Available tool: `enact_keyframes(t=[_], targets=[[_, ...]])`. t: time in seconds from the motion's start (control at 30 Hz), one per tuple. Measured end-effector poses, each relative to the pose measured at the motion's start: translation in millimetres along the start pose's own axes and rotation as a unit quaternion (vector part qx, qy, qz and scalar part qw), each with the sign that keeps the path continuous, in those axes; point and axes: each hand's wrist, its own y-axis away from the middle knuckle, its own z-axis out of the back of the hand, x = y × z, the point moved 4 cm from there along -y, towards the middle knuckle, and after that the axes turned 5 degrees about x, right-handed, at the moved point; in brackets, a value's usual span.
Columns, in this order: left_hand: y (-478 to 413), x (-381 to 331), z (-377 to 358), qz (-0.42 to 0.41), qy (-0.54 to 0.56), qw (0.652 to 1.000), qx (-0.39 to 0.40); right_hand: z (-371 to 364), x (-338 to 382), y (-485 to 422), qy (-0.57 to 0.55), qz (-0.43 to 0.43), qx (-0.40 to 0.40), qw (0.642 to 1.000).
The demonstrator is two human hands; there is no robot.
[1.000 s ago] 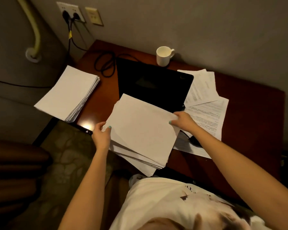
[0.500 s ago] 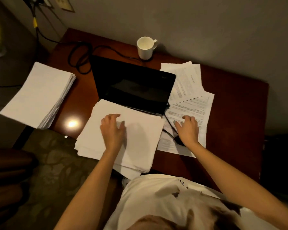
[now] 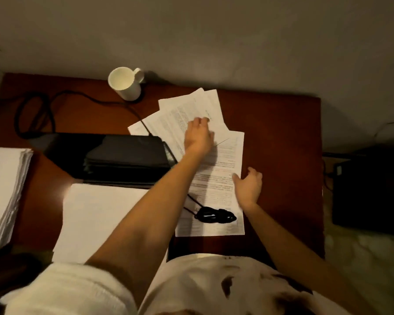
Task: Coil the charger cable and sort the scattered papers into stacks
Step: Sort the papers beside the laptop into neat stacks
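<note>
Several printed sheets (image 3: 180,114) lie fanned at the back of the dark red table (image 3: 282,144). My left hand (image 3: 198,135) reaches across and rests fingertips-down on them. A larger printed sheet (image 3: 216,194) lies nearer, and my right hand (image 3: 248,185) sits at its right edge, thumb on the paper, fingers loose. A black bundle of charger cable (image 3: 214,215) lies on that sheet. More black cable (image 3: 32,114) loops at the back left. A blank paper stack (image 3: 96,219) lies at the front edge, partly under my left forearm.
A closed black laptop (image 3: 114,155) sits mid-table left of the printed sheets. A white mug (image 3: 124,83) stands at the back by the wall. A thick white paper stack (image 3: 2,189) overhangs the table's left side. A dark box (image 3: 369,189) stands on the floor at right.
My left hand left the blank stack and reached across to the fanned printed sheets. My right hand shifted to the right edge of the lower printed sheet. The view swung right.
</note>
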Motion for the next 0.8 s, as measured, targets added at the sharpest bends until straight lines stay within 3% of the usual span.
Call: enact_keyframes(t=[0.17,0.37,0.53,0.7,0.8], targets=[[-68,8,7,0.050,-0.135,0.989,0.034,-20,8,9,0.038,-0.020,-0.061,0.997],[-118,46,28,0.151,-0.134,0.974,0.104,-22,7,-9,0.008,-0.050,-0.050,0.997],[-130,77,34,0.147,-0.153,0.967,0.144,-25,11,-14,0.011,-0.054,-0.039,0.998],[-133,93,32,0.137,-0.139,0.954,0.228,-30,23,-16,-0.117,-0.023,0.038,0.992],[-131,92,36,0.110,-0.170,0.961,0.189,-20,20,-31,-0.196,-0.044,0.084,0.976]])
